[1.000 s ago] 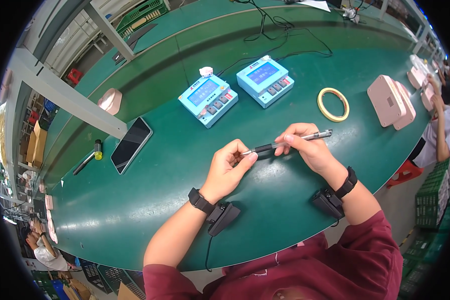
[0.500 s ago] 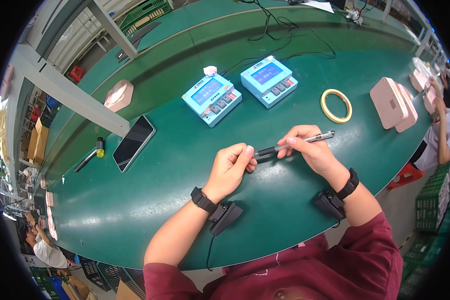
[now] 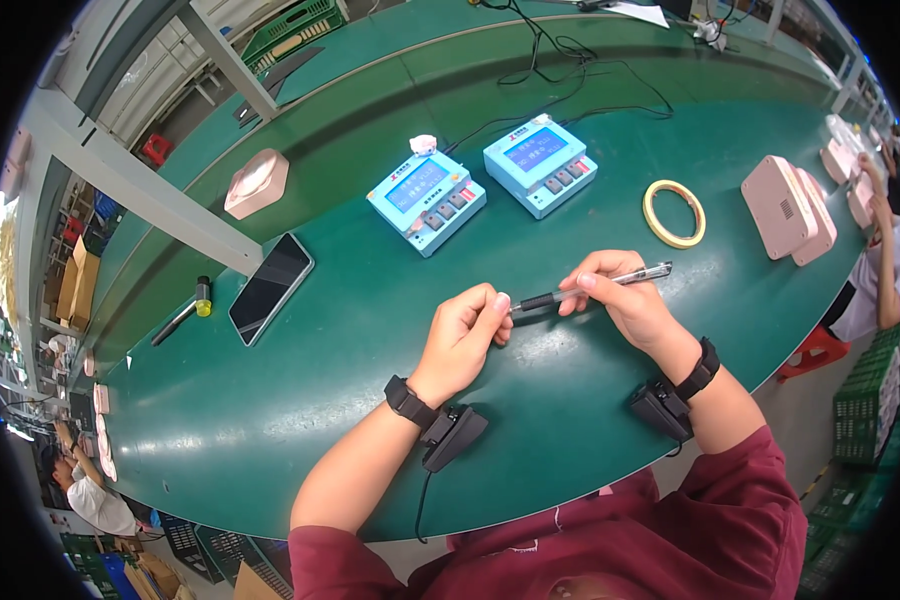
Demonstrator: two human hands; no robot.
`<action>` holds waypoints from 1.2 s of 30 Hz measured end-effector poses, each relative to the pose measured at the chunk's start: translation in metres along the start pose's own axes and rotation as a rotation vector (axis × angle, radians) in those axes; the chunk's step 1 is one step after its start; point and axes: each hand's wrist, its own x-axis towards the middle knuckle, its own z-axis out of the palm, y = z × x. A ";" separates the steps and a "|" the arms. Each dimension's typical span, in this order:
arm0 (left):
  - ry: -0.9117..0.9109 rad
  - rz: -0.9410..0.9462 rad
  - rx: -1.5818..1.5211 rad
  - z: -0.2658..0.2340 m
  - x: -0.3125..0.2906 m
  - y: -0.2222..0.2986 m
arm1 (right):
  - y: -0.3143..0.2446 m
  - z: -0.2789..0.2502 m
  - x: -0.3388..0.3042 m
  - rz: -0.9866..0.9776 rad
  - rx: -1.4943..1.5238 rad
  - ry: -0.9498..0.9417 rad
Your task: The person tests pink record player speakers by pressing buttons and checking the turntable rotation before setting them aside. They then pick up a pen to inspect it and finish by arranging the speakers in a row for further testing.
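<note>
A gel pen (image 3: 540, 301) with a clear barrel and black grip is held nearly level between my hands, above the green table. My left hand (image 3: 460, 338) pinches its tip end between thumb and fingers. Farther along the barrel, my right hand (image 3: 625, 305) grips it, with the back end sticking out to the right. The fingers of both hands partly hide the pen. Beyond my hands stand two light-blue boxes with screens and buttons, a left one (image 3: 426, 205) and a right one (image 3: 541, 168).
A phone (image 3: 270, 288) and a dark marker-like stick (image 3: 175, 325) lie left, near a grey post (image 3: 150, 190). On the right are a yellow tape roll (image 3: 651, 212) and pink devices (image 3: 778, 208). Another pink device (image 3: 258, 183) sits beyond the post. Black cables (image 3: 570, 60) trail at the back.
The pink device beyond the post has shifted right, away from the post. My hands keep nearly the same hold on the pen.
</note>
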 end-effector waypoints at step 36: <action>0.107 0.019 0.000 0.005 0.002 0.005 | 0.002 -0.004 0.000 -0.031 0.025 -0.002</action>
